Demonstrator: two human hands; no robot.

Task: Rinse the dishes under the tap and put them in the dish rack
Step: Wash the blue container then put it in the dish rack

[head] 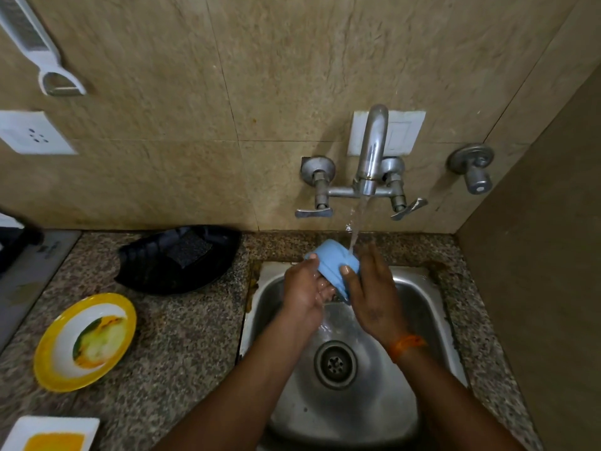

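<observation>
A light blue bowl (330,260) is held tilted over the steel sink (419,307), its outside facing up. Water runs from the wall tap (372,151) onto the bowl's right side. My left hand (304,288) holds the bowl from the left and below, fingers wet under its rim. My right hand (370,288) grips it from the right, thumb pressed on the blue outside. A yellow-rimmed plate (58,366) with food smears lies on the counter to the left. A black dish rack (146,268) sits behind it against the wall.
A dark sponge (188,247) lies in the black rack. A white dish (19,431) with yellow residue shows at the bottom left. A separate valve (474,170) juts from the wall at right. A brown side wall (536,288) bounds the sink's right.
</observation>
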